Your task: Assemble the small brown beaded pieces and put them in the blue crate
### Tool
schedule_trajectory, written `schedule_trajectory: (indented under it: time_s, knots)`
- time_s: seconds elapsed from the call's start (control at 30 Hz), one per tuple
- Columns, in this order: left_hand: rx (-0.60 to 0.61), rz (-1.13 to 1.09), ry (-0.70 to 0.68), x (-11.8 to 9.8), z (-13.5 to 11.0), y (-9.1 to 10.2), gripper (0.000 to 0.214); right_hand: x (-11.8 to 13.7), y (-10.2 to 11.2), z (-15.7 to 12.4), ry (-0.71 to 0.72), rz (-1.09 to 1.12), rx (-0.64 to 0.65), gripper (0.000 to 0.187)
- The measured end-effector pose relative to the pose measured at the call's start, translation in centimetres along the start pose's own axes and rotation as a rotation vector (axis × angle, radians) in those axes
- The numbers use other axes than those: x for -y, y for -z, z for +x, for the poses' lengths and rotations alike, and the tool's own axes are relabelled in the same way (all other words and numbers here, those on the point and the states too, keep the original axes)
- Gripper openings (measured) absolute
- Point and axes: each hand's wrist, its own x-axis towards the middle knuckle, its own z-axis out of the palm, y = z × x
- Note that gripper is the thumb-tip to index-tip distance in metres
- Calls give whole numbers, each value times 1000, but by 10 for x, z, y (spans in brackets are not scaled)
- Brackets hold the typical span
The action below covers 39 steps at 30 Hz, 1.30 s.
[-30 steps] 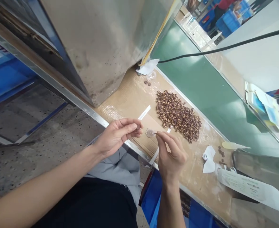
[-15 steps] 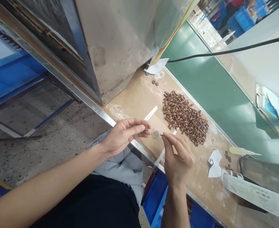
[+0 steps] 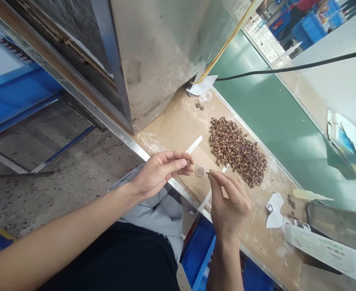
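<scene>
My left hand (image 3: 161, 173) pinches a small round clear piece (image 3: 200, 171) at the fingertips, though the fingers hide part of the grip. My right hand (image 3: 230, 206) holds a very thin dark pin (image 3: 207, 172) between thumb and forefinger, with its tip at the piece's edge. Beyond both hands lies a heap of brown beads with gold flecks (image 3: 237, 152) on the taped cardboard bench top (image 3: 178, 125). A white plastic strip (image 3: 194, 144) lies beneath my hands, partly hidden by them.
A dented metal cabinet (image 3: 153, 52) overhangs the bench's far left. A green board (image 3: 265, 121) runs along its right edge, crossed by a black cable (image 3: 293, 67). Small brown discs (image 3: 291, 206), white paper (image 3: 274, 216) and a yellowish dropper (image 3: 311, 195) lie right. Blue crates (image 3: 199, 254) sit below.
The whole scene has shifted slightly right in view with my head. Both hands keep their grips, and the clear piece stays at my left fingertips with the pin beside it.
</scene>
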Motion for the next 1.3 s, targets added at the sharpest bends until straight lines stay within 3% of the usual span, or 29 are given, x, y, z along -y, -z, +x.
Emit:
schedule_trajectory:
  time_s: [0.33, 0.43, 0.53, 0.67, 0.83, 1.03, 1.3]
  knots:
    - [19, 9, -8, -1, 0, 1, 24, 1, 1, 1, 9, -33, -13, 13]
    - [14, 30, -1, -2, -2, 0, 24, 3, 3, 1, -18, 23, -94, 8]
    - [17, 35, 24, -3, -3, -2, 24, 8, 5, -2, -178, 145, -191, 6]
    - [25, 9, 94, -1, -8, -11, 25, 12, 5, -4, -588, 532, -274, 20]
    - [60, -27, 147, 4, -12, -25, 27, 18, 8, 4, -938, 1100, -215, 37]
    - [120, -80, 208, 13, -11, -35, 24, 36, 16, 4, -1119, 1338, -235, 42]
    - [172, -120, 250, 20, -12, -41, 21, 46, 18, 2, -1176, 1555, -194, 39]
